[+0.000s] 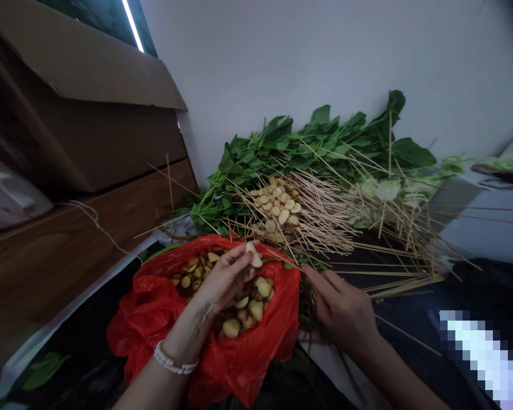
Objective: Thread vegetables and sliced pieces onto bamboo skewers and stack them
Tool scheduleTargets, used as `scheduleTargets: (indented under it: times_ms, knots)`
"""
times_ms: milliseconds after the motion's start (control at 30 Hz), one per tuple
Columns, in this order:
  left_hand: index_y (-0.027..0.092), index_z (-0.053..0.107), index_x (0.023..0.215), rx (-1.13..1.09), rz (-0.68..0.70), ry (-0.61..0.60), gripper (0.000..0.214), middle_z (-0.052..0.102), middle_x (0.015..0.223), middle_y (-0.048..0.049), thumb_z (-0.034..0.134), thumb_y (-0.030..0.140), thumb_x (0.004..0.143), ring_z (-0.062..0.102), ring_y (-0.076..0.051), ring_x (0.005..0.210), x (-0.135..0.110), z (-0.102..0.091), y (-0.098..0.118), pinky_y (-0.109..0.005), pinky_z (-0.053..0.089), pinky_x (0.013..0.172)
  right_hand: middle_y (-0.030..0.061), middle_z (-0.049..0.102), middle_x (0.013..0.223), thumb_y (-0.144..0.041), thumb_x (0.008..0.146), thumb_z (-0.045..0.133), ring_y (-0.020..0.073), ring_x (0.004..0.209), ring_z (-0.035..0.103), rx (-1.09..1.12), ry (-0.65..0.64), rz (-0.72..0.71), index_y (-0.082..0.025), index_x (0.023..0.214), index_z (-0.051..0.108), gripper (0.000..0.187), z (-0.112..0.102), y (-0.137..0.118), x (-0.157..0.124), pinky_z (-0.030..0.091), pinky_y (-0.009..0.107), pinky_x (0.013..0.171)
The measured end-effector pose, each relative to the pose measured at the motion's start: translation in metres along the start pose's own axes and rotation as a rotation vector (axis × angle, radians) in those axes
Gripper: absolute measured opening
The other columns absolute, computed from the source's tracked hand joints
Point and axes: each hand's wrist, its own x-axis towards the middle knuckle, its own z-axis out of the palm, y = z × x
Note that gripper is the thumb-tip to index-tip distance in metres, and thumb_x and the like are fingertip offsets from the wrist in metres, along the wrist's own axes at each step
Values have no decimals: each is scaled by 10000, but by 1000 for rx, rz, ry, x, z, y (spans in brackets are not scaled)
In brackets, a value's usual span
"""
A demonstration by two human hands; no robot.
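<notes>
- Left hand (226, 279): raised over the open mouth of the red plastic bag (154, 319), thumb and fingertips clamped on one pale potato piece (253, 254). Beaded bracelet (174, 362) on the wrist.
- Potato piece: held clear above the bag's far rim, just short of the skewer pile.
- Red plastic bag: lying open on a dark surface and filled with cut potato chunks (243, 310), some under the left palm.
- Right hand (344, 310): just beside the bag's right edge, fingers stretched and close together, pointing at a thin skewer (284, 259). Cannot tell whether clamped on it.
- Loose bamboo skewers (367, 239): heaped behind the bag, fanned to the right.
- Threaded potato slices (279, 208): resting on top of that heap.
- Leafy greens (308, 142): piled against the wall, behind and beneath the skewers.
- Cardboard box (89, 114): standing on a wooden shelf (68, 250), far left.
</notes>
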Motion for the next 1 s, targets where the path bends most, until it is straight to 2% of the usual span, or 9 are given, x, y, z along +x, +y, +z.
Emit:
scheduleTargets:
  times_ms: [100, 267, 533, 700, 833, 1000]
  knots:
    - [154, 704, 1061, -24, 9, 0, 377, 730, 830, -52, 805, 204, 700, 619, -76, 652, 1, 1, 1, -140, 480, 574, 11, 617, 734, -82, 898, 408, 101, 594, 565, 53, 17, -46, -153, 1181, 650, 380, 1, -4, -2, 384, 232, 566]
    - [147, 688, 830, -23, 20, 63, 267, 722, 783, -38, 852, 210, 629, 634, -90, 679, 0, 2, 1, -152, 495, 606, 14, 613, 745, -100, 906, 420, 111, 589, 549, 27, -15, -99, -150, 1208, 626, 370, 6, -4, -6, 375, 242, 561]
    - [130, 719, 808, 7, 6, 38, 250, 688, 669, -9, 855, 227, 621, 598, -69, 573, 0, 3, 0, -151, 489, 574, 11, 611, 735, -97, 895, 415, 106, 589, 552, 18, -21, -72, -160, 1201, 631, 379, 7, -4, -6, 383, 232, 563]
    - [127, 742, 813, 1, 12, 50, 236, 713, 725, -23, 853, 200, 618, 623, -74, 623, 3, -1, -5, -154, 491, 632, 12, 616, 750, -95, 889, 428, 104, 596, 560, 15, -41, -77, -162, 1228, 617, 394, 8, -3, -7, 387, 230, 561]
    - [130, 754, 799, 17, 41, 66, 213, 715, 745, -29, 846, 208, 625, 621, -81, 637, 3, 0, -6, -162, 485, 647, 9, 606, 752, -101, 887, 441, 100, 601, 560, 10, -64, -72, -164, 1243, 611, 400, 9, -4, -8, 385, 229, 552]
    - [127, 761, 738, 97, 103, 72, 186, 672, 645, -7, 841, 261, 637, 565, -63, 581, 2, 4, -6, -149, 461, 625, 5, 584, 718, -88, 885, 425, 111, 556, 531, -42, -51, -71, -157, 1201, 638, 387, 7, -9, -8, 363, 261, 538]
